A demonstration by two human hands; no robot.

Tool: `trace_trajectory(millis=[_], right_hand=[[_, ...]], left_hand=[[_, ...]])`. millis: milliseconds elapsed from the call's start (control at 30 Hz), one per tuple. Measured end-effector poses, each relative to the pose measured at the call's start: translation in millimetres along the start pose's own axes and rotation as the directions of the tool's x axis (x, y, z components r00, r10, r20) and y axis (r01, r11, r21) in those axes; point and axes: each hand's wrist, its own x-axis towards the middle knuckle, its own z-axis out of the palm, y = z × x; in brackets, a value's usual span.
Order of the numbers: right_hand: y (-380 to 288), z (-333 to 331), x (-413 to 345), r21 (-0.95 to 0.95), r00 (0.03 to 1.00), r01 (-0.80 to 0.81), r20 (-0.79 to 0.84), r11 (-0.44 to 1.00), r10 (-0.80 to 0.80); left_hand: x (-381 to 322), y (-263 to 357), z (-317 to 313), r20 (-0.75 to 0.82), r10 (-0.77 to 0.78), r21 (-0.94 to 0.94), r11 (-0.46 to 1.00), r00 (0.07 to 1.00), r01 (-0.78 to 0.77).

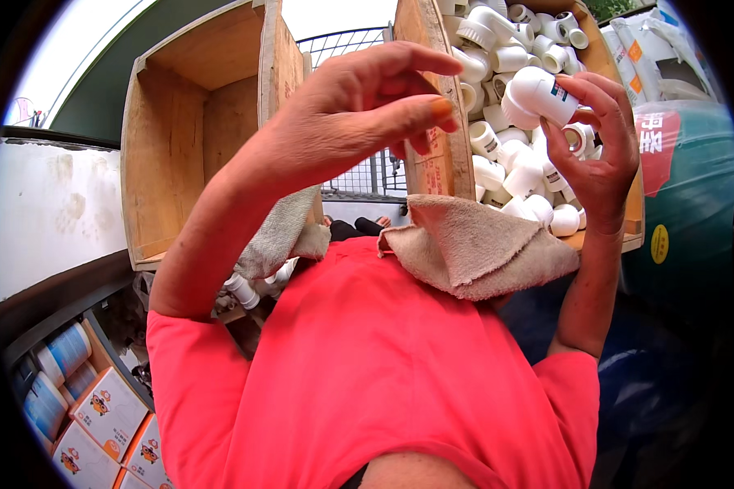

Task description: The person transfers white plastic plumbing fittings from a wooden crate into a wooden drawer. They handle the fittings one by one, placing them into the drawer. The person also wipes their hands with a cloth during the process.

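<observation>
My right hand (605, 131) pinches a white plastic pipe elbow (537, 98) between thumb and fingers. One end of the elbow has a ribbed collar, and a small dark label is stuck on its side. Beneath it, a wooden crate (449, 153) on the right is heaped with white plastic pipe fittings (520, 174). My left hand (382, 101) hovers at the crate's left wall with fingers parted and nothing between them. Its thumb has an orange-stained tip. A beige cloth (477, 247) hangs over the crate's near edge.
To the left stands another wooden crate (174, 147), with a grey cloth (275, 235) over its corner. Between the crates is a wire basket (367, 165). Printed cartons (110, 412) lie at lower left. A green wrapped bundle (691, 202) sits to the right.
</observation>
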Motion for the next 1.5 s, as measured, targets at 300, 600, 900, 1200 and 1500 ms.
trace_trajectory(millis=[300, 600, 900, 1200, 1500], right_hand=[[-14.8, 0.2, 4.1, -0.097, 0.957, 0.283, -0.037, 0.954, -0.287], [-16.0, -0.6, 0.9, 0.03, 0.956, 0.284, 0.063, 0.958, -0.286], [-20.1, 1.2, 2.4, 0.21, 0.971, 0.224, 0.037, 0.952, -0.237], [0.7, -20.0, -13.8, 0.145, 0.986, 0.055, -0.162, 0.988, -0.031], [3.6, -14.3, -15.4, 0.098, 0.985, -0.048, -0.159, 0.994, 0.063]], left_hand=[[33.1, -9.7, 41.8, 0.11, -0.05, -0.155, 0.986, 0.993, 0.067], [34.0, -25.2, 48.3, 0.019, -0.046, -0.401, 0.915, 0.999, 0.05], [29.5, -17.3, 44.8, -0.061, -0.15, -0.435, 0.894, 0.987, 0.109], [-18.5, 14.5, -50.2, -0.252, -0.015, -0.342, 0.937, 0.967, -0.075], [-90.4, -42.3, -163.7, -0.676, -0.187, -0.136, 0.982, 0.713, 0.129]])
